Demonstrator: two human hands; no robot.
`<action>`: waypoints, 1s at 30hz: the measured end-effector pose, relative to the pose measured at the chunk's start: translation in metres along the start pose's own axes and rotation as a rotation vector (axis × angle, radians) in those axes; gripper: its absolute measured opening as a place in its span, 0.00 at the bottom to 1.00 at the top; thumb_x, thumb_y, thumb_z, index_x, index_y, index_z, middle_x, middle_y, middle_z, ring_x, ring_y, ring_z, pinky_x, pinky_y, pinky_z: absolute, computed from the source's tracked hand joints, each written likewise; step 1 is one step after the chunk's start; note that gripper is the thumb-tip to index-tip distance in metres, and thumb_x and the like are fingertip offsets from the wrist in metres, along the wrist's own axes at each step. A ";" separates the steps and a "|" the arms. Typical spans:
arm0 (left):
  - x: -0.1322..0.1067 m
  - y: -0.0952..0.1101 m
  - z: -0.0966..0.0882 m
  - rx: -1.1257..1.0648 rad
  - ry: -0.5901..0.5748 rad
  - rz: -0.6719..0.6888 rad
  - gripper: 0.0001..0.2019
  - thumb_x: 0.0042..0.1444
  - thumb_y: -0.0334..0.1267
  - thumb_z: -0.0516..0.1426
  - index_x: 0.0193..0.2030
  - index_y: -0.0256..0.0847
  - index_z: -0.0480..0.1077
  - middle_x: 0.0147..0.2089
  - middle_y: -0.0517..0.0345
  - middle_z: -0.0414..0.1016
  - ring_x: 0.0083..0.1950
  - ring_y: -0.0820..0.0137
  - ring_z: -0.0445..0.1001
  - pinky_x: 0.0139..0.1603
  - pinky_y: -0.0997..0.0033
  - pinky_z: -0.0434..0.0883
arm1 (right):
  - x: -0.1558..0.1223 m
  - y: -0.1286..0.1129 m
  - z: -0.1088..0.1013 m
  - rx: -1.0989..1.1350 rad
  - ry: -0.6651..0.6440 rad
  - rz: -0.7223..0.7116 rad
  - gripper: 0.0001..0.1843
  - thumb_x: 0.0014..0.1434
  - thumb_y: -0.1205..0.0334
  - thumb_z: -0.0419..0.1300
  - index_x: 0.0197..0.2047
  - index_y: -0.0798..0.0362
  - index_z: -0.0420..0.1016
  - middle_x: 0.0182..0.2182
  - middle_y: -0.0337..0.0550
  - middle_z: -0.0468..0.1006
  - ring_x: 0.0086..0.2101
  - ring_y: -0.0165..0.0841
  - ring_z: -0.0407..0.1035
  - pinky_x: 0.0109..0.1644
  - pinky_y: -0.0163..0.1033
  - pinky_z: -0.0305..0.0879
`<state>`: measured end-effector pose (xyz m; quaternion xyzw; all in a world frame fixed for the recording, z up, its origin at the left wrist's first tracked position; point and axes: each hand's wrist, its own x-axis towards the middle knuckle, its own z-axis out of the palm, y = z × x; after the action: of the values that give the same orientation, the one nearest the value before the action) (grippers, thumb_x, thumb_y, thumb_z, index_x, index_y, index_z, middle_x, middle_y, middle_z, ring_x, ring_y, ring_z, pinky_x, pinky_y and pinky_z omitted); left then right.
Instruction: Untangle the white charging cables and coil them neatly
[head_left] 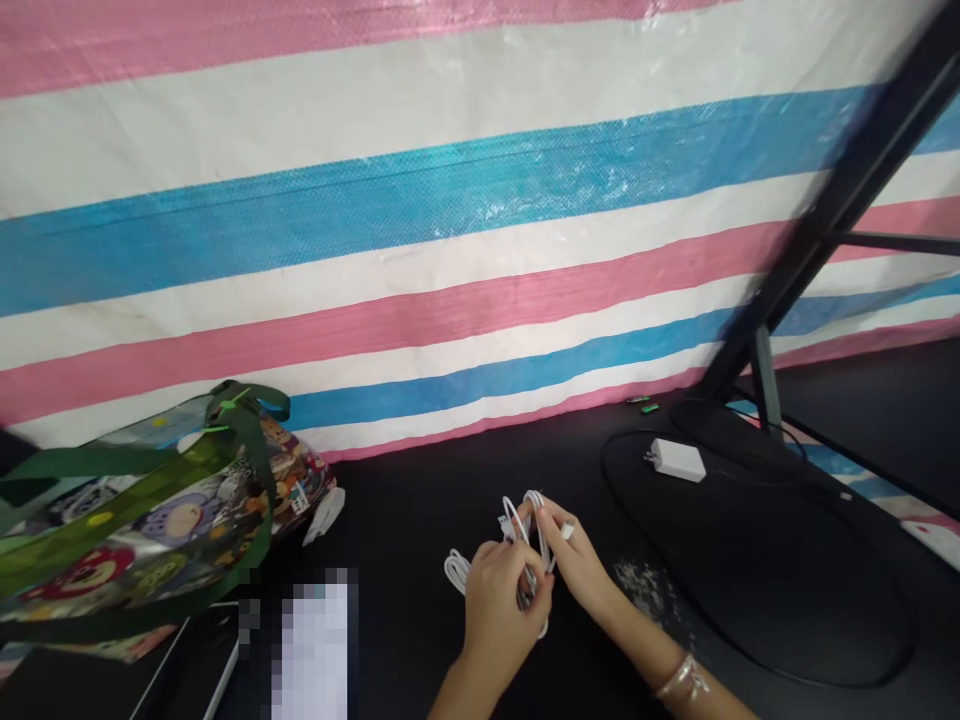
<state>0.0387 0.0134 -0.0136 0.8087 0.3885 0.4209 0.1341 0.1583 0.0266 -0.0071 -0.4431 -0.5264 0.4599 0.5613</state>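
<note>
Low in the middle of the view, both my hands hold a bundle of white cable [523,525] above a black table [420,510]. My left hand [501,605] is closed round the coiled loops, and one loop [455,570] hangs out to its left. My right hand [574,560] pinches the cable near its small white plug end [568,532], fingers pressed together. A thin bracelet [682,680] sits on my right wrist.
A colourful cartoon-print bag with green straps [150,510] lies at the left. A white charger block [677,460] rests on a round black stand base [757,560] at the right, under a slanted black pole [840,210]. A striped pink, white and blue tarp [450,250] hangs behind.
</note>
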 end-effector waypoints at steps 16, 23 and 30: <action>-0.005 -0.002 -0.003 -0.127 -0.109 -0.099 0.06 0.51 0.27 0.54 0.33 0.42 0.69 0.27 0.63 0.74 0.27 0.72 0.70 0.34 0.71 0.66 | -0.001 0.022 0.001 0.226 0.014 0.187 0.33 0.49 0.26 0.51 0.30 0.52 0.68 0.20 0.36 0.68 0.18 0.28 0.60 0.21 0.36 0.56; -0.005 -0.004 -0.003 -0.224 -0.053 -0.129 0.06 0.54 0.28 0.52 0.33 0.41 0.68 0.29 0.62 0.74 0.27 0.73 0.70 0.35 0.72 0.66 | -0.002 0.002 -0.002 0.385 -0.095 0.275 0.30 0.46 0.32 0.60 0.37 0.51 0.71 0.28 0.37 0.70 0.23 0.28 0.64 0.27 0.36 0.63; -0.003 -0.004 -0.005 -0.332 -0.058 -0.186 0.03 0.55 0.31 0.51 0.33 0.41 0.64 0.28 0.62 0.70 0.27 0.74 0.69 0.33 0.75 0.67 | -0.002 -0.004 -0.006 0.383 -0.158 0.260 0.28 0.48 0.33 0.61 0.39 0.50 0.73 0.32 0.38 0.71 0.27 0.29 0.65 0.32 0.37 0.64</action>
<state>0.0319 0.0133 -0.0148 0.7477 0.3827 0.4416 0.3153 0.1645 0.0244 -0.0039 -0.3552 -0.4106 0.6529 0.5282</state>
